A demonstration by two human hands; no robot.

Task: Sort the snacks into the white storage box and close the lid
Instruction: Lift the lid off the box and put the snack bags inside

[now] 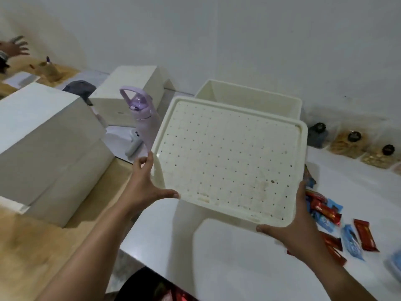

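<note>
- White table under plain wall; open storage box at rear.
- Left hand, right hand gripping lid edges.
- Better set lid aside left of box; snacks right of box unsorted.

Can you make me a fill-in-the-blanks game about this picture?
1. Both hands, left and right, hold the white ___.
2. The lid has many small ___ in it.
3. The box behind the lid is ___ on top.
4. The water bottle is ___ in colour.

Missing words: lid; holes; open; purple
</note>
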